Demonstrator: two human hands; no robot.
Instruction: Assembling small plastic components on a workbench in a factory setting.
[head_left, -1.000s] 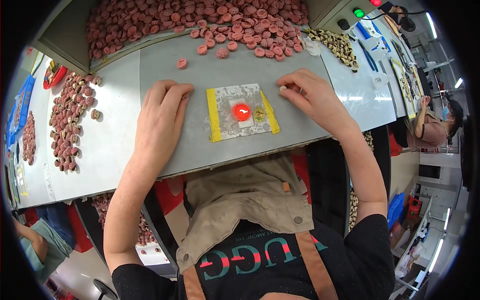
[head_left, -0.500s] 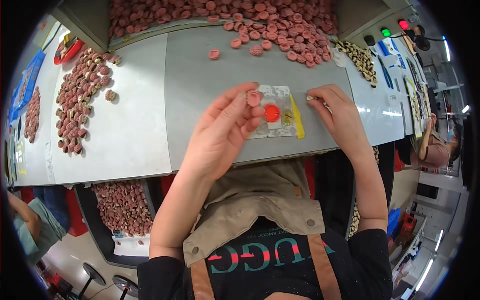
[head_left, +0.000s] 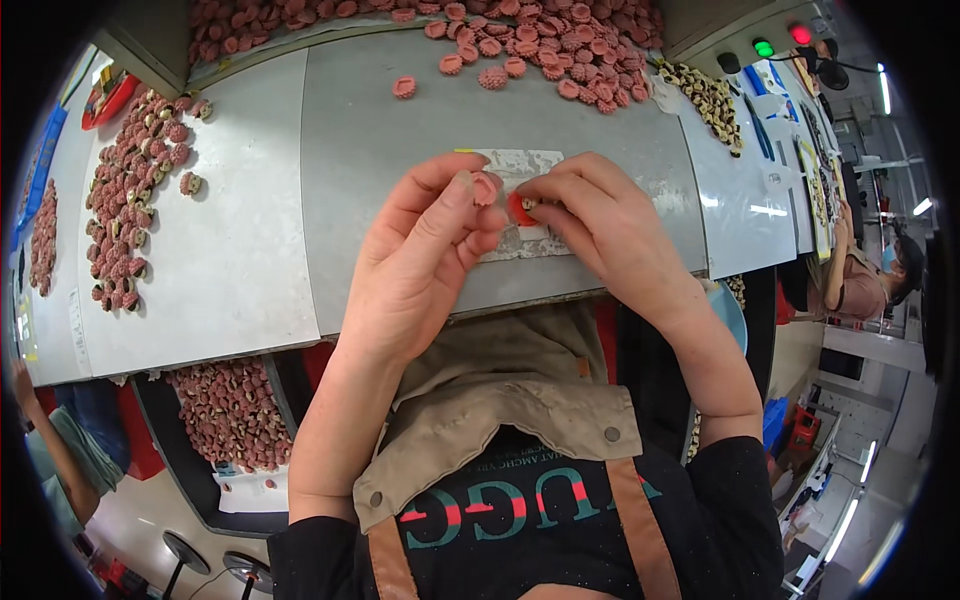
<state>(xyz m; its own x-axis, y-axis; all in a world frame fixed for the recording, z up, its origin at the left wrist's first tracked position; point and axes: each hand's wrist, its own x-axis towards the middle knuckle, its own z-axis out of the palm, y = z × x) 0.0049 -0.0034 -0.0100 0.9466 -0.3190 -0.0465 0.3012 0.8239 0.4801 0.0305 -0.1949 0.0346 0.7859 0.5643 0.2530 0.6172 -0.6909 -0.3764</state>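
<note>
My left hand (head_left: 420, 235) pinches a pink, bumpy, hollow cap (head_left: 484, 190) between thumb and fingertips, its open side showing. Close to its right, my right hand (head_left: 612, 220) has its fingers closed on a small cream-and-dark piece (head_left: 530, 202). That piece is over or at the edge of a red round dish (head_left: 517, 212), partly covered by the fingers; whether it touches the red surface I cannot tell. Beneath both hands lies a pale, stained mat (head_left: 500, 246) on the grey table (head_left: 390, 130).
A heap of pink caps (head_left: 590, 50) spreads from an open box at the back. Cream-and-dark pieces (head_left: 708, 95) lie back right. Pink-and-cream assembled pieces (head_left: 125, 215) cover part of the left side, and more fill a bin (head_left: 235, 410) below. A seated person (head_left: 860, 280) is at far right.
My right hand has moved left with the small piece, from beyond the mat to the red dish. The left hand keeps its pinch on the pink cap. The whole view has shifted slightly.
</note>
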